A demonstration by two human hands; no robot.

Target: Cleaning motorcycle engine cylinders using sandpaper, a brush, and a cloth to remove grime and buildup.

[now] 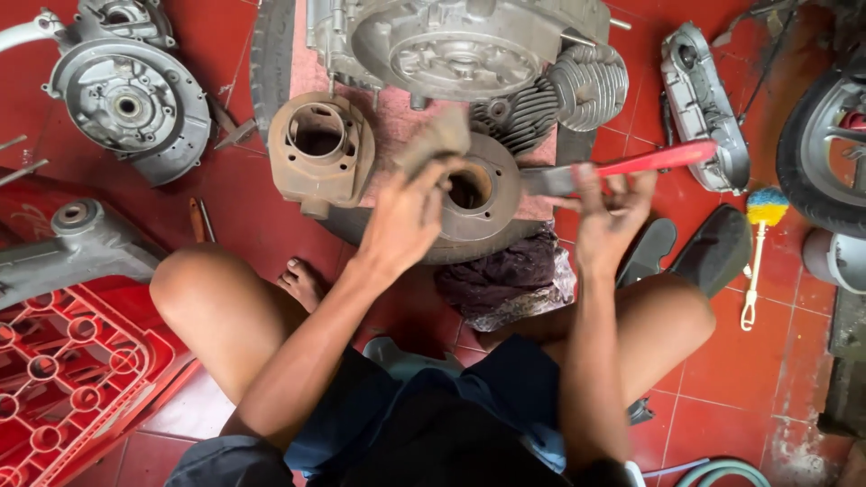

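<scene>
The person sits on the red tiled floor [749, 361] with knees spread and works over a round, rust-brown metal cylinder flange with a central bore [478, 191], which lies directly ahead on a dark tyre [424, 242], between the two hands.

The left hand [406, 216] is closed on a folded, grimy tan rag [435, 140] and presses it against the upper left rim of the flange. The right hand [606, 212] is closed around the red handle of a flat paintbrush with a metal ferrule [622, 167]; the bristle end points toward the flange and sits just beside its right edge.

Step in hand, by judgement: cleaning the flange face, with rag and brush working together. The next move likely calls for bringing the bristles onto the rim and bore while the left hand steadies the part, since it rests loose on the tyre.

Nearby: a second rust-brown cylinder casting with a round opening [317, 149] just left of the flange, a finned grey cylinder head [586, 86] behind it, and a large grey engine casing [456, 41] at the top.

No packages, labels or signs are legible. The only container is a red plastic crate with round cells [63, 379], lower left.
</scene>
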